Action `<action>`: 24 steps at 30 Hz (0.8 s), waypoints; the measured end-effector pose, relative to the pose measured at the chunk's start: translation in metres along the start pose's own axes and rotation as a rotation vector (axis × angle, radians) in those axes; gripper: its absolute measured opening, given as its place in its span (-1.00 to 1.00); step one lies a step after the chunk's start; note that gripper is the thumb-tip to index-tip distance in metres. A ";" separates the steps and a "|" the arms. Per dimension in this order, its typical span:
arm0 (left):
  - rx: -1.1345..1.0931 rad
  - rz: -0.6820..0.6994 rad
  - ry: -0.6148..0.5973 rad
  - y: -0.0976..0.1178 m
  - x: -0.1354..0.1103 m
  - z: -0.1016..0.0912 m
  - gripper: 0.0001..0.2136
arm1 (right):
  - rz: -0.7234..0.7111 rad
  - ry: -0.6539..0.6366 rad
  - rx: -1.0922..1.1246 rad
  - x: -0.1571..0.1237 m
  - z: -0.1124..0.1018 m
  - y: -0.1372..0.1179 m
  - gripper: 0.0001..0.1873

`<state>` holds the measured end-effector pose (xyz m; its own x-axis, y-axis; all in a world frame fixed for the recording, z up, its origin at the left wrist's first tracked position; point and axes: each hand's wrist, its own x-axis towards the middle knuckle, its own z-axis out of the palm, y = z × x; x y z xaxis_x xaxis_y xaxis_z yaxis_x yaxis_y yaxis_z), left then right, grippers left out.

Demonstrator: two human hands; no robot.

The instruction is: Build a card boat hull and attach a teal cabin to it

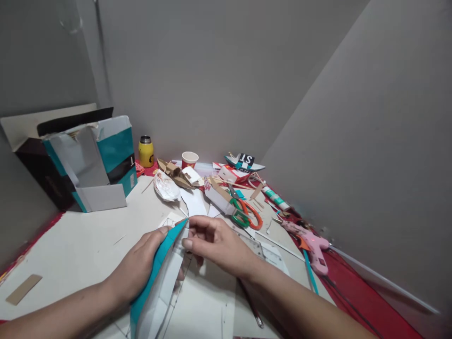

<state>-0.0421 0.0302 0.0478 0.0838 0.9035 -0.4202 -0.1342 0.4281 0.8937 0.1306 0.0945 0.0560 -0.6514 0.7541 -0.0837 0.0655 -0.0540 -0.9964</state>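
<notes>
My left hand (139, 263) is wrapped round a folded piece of teal and white card (160, 278), holding it on edge over the white work sheet (77, 245). My right hand (215, 242) pinches the upper tip of the same card with thumb and fingers closed. The two hands sit close together near the middle of the view. Drawn paper lies under the card, partly hidden by my hands.
An open teal and white box (102, 160) stands at the back left. Behind lie a yellow flask (146, 151), a red paper cup (189, 159), cardboard scraps, orange and green scissors (247, 214), a glue stick (277, 198) and a pink glue gun (312, 245). Grey walls close the corner.
</notes>
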 end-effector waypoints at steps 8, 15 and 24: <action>0.407 0.605 0.049 0.034 -0.046 0.010 -0.65 | -0.256 0.109 0.096 -0.022 0.017 -0.012 -0.57; 0.801 1.132 0.138 0.021 -0.055 0.007 -0.78 | -0.492 0.129 -0.031 -0.040 0.025 -0.020 -0.54; 0.986 1.237 0.063 0.017 -0.049 -0.001 -0.69 | -0.713 0.016 -0.014 -0.046 0.025 -0.016 -0.55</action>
<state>-0.0494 -0.0072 0.0835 0.3710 0.6802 0.6322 0.5837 -0.7003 0.4109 0.1411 0.0444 0.0753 -0.5285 0.6121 0.5883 -0.3621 0.4642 -0.8083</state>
